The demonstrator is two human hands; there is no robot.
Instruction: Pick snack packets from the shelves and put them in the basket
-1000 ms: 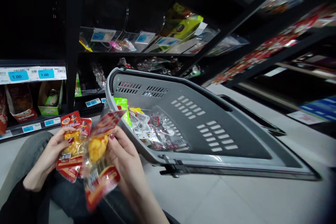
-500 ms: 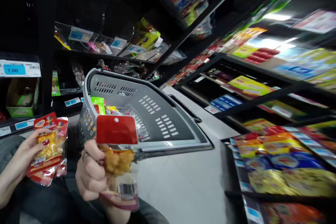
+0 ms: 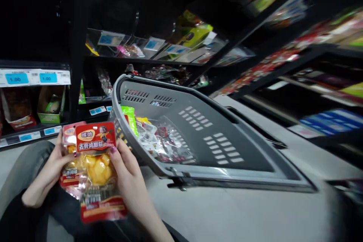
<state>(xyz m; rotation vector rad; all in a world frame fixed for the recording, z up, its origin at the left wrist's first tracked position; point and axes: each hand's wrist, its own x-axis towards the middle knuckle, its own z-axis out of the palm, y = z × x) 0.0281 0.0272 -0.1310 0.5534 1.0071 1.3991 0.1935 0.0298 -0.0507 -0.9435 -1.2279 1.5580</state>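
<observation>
My left hand (image 3: 53, 166) is closed on red snack packets (image 3: 69, 179), thumb across their front; they are partly hidden behind another packet. That front one, a red snack packet (image 3: 99, 170) with a clear window showing yellowish pieces, is gripped at its right edge by my right hand (image 3: 127, 170), thumb on the front. The packets overlap side by side above my lap, their printed fronts facing me. Just right of my hands stands a grey shopping basket (image 3: 227, 124) with slotted walls. Inside it lie a green packet (image 3: 129, 119) and several clear-wrapped items (image 3: 167, 143).
Dark shelves with price tags (image 3: 17, 78) rise at the left and back. A green open box (image 3: 51, 106) and red packets (image 3: 19, 109) sit on the low left shelf. More shelves of packaged goods, blurred, line the right side. Pale floor (image 3: 227, 211) runs below the basket.
My right hand has moved left, bringing its packet beside those in my left hand. That packet now shows its front instead of its barcode side. The view has turned left.
</observation>
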